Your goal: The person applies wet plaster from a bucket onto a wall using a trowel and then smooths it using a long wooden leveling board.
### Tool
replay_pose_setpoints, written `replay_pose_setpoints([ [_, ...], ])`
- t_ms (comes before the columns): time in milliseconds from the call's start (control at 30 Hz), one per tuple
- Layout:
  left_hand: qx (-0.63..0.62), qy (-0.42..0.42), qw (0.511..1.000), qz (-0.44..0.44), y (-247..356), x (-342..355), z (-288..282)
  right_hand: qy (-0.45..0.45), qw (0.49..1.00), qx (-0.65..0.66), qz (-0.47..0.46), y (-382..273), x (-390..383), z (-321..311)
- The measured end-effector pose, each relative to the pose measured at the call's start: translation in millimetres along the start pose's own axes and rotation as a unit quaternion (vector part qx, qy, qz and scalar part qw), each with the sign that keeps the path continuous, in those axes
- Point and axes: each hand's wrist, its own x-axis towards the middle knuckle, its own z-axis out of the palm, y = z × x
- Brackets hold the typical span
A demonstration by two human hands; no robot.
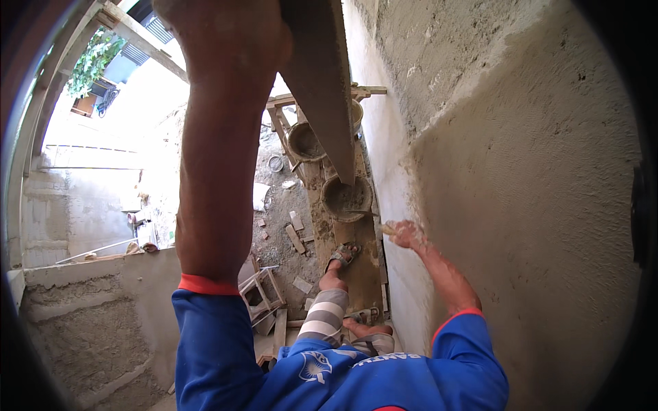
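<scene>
My left hand [229, 34] is raised close to the view at the top, closed at the edge of a long, flat grey board [319, 75]. Its fingers are partly out of frame, and the board's narrow end overlaps the nearer bucket in the picture. Lower down, my right hand [409, 235] grips a trowel [388, 229] by its light-coloured handle. The trowel's thin metal part reaches over the rim of a round bucket [370, 195] holding grey mortar. To my right rises a wall [521, 157], with smooth and rougher areas of plaster.
I stand in sandals on a plank scaffold [363, 274]. Farther along it are another mortar bucket [293, 142] and a partly hidden pale bucket [357, 115]. Below left lie wood scraps [295, 240] and a wooden frame [264, 294]. A low block wall [96, 329] stands left.
</scene>
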Motion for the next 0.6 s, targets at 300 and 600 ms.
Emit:
replay_pose_setpoints([
  [300,0.046,0.036,0.998,0.001,-94,31,14,0.021,0.928,0.253,0.273,-36,-161,120],
  [600,0.340,0.020,0.940,0.017,-315,-13,-31,0.014,0.723,0.406,0.558,-103,-320,186],
])
